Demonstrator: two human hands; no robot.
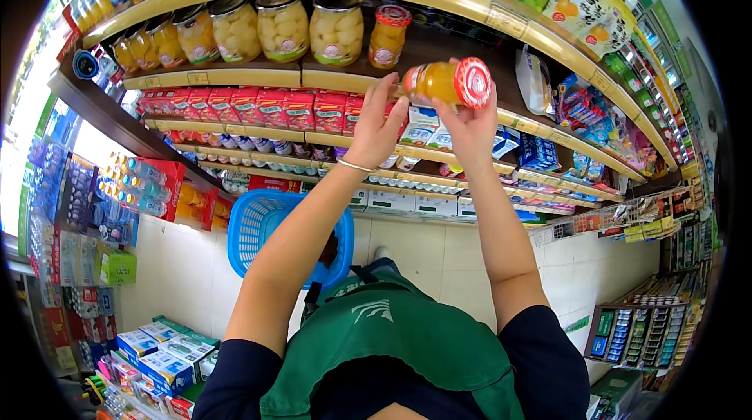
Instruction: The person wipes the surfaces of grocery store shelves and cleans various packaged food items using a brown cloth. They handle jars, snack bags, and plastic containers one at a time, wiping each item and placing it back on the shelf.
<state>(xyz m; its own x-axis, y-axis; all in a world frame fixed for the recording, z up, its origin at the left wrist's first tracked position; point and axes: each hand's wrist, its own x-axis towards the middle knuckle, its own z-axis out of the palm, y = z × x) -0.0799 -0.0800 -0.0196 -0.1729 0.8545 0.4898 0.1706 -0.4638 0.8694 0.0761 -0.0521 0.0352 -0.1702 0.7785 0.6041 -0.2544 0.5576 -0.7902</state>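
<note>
My right hand [473,129] grips a glass jar of orange-yellow preserved fruit [436,82]. The jar is tipped on its side, its red-and-white lid turned to the right and towards me. Just left of the jar's base, my left hand [377,117] has thumb and fingers apart, close to the shelf's front edge; nothing shows in its grasp. A similar small red-lidded jar [387,38] stands upright on the shelf behind. Larger dark-lidded jars of pale fruit [336,29] line up to its left.
Below run shelves with red boxed drinks [299,110] and white cartons [420,133]. A blue plastic basket [249,200] stands on the tiled floor, something dark inside. Bottled-drink packs [141,185] are stacked at left. A wire rack [587,221] juts out at right.
</note>
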